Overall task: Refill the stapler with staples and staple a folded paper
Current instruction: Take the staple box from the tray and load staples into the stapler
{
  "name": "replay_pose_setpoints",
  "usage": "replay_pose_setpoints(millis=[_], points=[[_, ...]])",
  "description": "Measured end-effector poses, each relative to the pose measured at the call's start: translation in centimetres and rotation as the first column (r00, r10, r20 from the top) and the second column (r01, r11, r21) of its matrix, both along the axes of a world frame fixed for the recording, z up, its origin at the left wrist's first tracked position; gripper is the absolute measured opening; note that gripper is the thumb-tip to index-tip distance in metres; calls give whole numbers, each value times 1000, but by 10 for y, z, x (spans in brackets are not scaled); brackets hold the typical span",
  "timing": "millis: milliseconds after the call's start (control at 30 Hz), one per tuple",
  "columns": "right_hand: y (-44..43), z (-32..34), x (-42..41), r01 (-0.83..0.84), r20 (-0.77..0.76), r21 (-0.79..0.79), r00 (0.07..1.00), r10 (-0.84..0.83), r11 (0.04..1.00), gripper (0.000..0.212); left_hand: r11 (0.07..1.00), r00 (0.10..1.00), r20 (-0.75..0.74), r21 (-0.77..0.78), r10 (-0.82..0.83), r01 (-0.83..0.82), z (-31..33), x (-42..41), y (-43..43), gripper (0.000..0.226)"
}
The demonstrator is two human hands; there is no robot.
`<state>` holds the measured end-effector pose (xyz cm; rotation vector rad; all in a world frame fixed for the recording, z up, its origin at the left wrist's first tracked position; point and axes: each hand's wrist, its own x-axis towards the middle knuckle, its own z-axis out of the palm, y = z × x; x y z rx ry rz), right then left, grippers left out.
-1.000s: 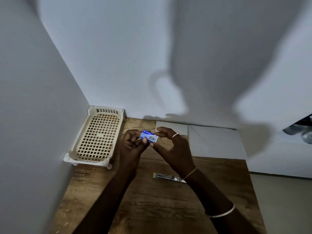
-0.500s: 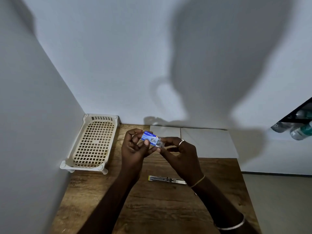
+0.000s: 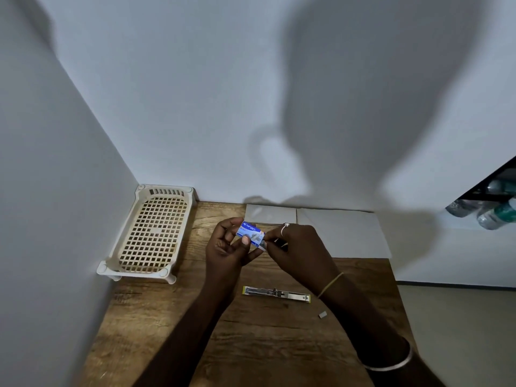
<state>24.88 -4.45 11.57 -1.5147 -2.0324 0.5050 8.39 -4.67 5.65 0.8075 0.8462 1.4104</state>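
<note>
Blue staple box gripped by left hand, right hand pinching its end. Sharp tug may scatter staples past the stapler.

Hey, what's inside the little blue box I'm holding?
At the right end of the blue box a pale inner part shows, pinched by fingers of the right hand. Any staples are hidden by the box and fingers.

- Blue staple box: small, tilted, pinched between left hand and right hand.
- Metal stapler: opened out flat on the table.
- White folded paper: flat at the table's far edge.
</note>
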Motion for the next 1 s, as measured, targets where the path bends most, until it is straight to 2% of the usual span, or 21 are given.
replay_pose_setpoints(millis=[200,367,433,500,567,700,867,1000], points=[[10,0,-5,-11,161,-57,987,20,998,14,999,999,24,-33,28,-27,-6,2,-3,30],[14,-2,-8,0,188,-128,982,24,992,10,998,999,24,-46,38,-37,-12,1,-4,30],[15,-3,-7,-1,147,-144,989,23,990,9,998,999,35,-53,41,-39,-13,1,-3,34],[14,-5,-8,22,41,-149,999,-16,989,7,997,998,34,-57,45,-43,-15,0,-3,39],[12,-9,-9,90,-93,-147,990,-104,985,6,996,998,26,-65,62,-60,-16,-1,-4,40],[11,-19,-13,225,-250,-186,930,-268,956,6,991,992,-41,-58,117,-119,-19,-4,-8,39],[12,-36,-27,227,-346,-205,893,-288,952,4,978,952,-227,15,206,-209,-31,-10,-23,37],[6,-57,-45,172,-346,-210,907,-238,963,9,948,877,-374,18,301,-318,-46,-11,-43,38]])
